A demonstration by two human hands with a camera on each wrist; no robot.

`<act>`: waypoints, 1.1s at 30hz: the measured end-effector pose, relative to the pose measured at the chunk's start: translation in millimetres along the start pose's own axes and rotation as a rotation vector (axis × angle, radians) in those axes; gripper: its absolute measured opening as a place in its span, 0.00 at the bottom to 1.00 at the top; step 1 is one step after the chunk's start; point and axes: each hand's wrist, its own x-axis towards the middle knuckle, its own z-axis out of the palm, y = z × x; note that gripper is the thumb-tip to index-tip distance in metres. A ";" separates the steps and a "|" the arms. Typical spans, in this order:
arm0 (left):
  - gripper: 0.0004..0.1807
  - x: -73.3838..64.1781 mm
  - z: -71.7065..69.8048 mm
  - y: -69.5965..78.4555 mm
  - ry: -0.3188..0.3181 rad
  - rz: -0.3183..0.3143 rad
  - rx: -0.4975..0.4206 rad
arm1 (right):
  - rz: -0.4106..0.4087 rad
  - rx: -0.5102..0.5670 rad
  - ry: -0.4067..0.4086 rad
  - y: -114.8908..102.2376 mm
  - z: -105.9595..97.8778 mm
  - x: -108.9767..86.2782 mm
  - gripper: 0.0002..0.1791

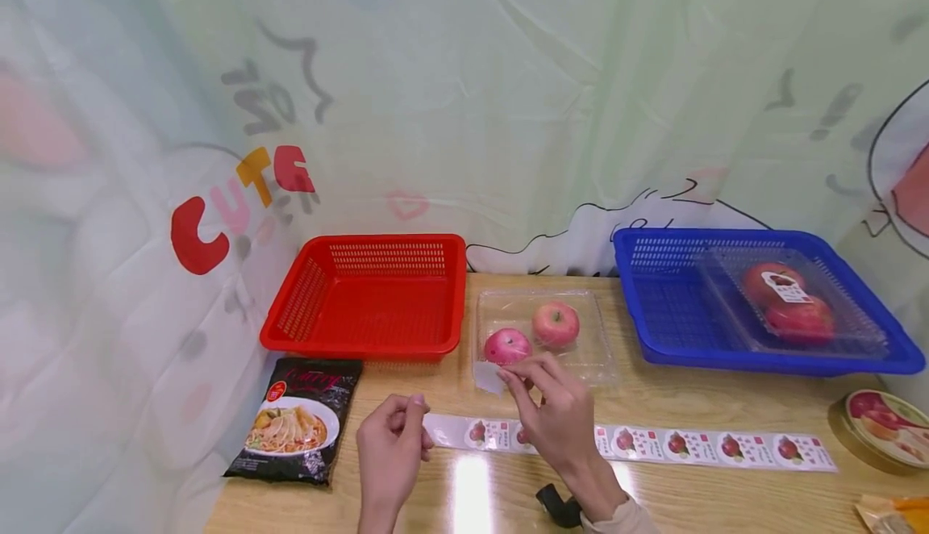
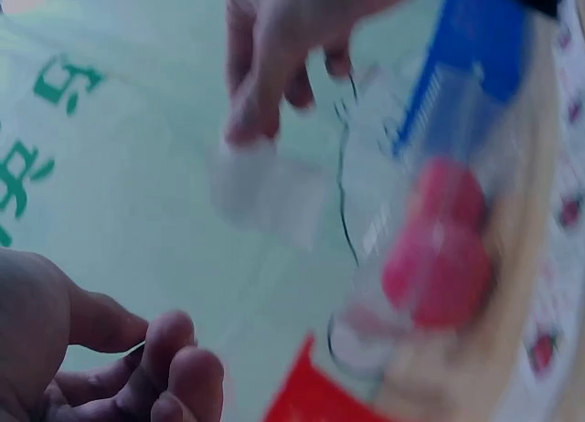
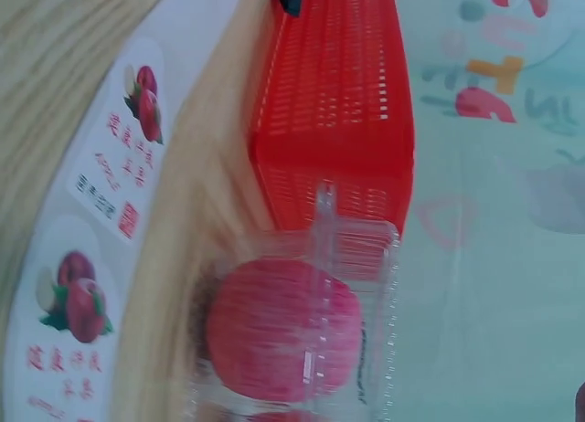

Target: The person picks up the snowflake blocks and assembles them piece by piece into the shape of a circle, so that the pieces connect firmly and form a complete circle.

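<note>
My right hand (image 1: 555,413) pinches a whitish peeled sticker (image 1: 490,378) between thumb and fingertips, over the near left corner of a clear plastic box (image 1: 598,332). Two apples lie in this box, one pink apple (image 1: 508,346) in front and another apple (image 1: 556,323) behind. Loosely curled and holding nothing that shows, my left hand (image 1: 395,445) is beside the bare left end of a strip of apple labels (image 1: 678,444). In the left wrist view the sticker (image 2: 270,194) hangs blurred from the right fingertips, apart from the left hand (image 2: 137,367).
A red basket (image 1: 363,348) stands at the back left, a black noodle packet (image 1: 297,421) before it. The blue basket (image 1: 653,348) on the right holds a labelled clear box of apples (image 1: 798,316). A round tub (image 1: 889,427) and black object (image 1: 559,506) sit nearby.
</note>
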 end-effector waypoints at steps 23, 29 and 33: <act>0.18 20.6 53.9 52.3 -0.342 -0.061 -0.187 | -0.275 -0.160 0.120 -9.9 -8.1 16.3 0.16; 0.14 22.2 56.5 51.6 -0.359 -0.055 -0.179 | -0.299 -0.160 0.127 -10.5 -8.9 18.2 0.16; 0.12 23.6 56.5 53.0 -0.382 -0.059 -0.199 | -0.275 -0.134 0.126 -9.5 -8.6 18.1 0.16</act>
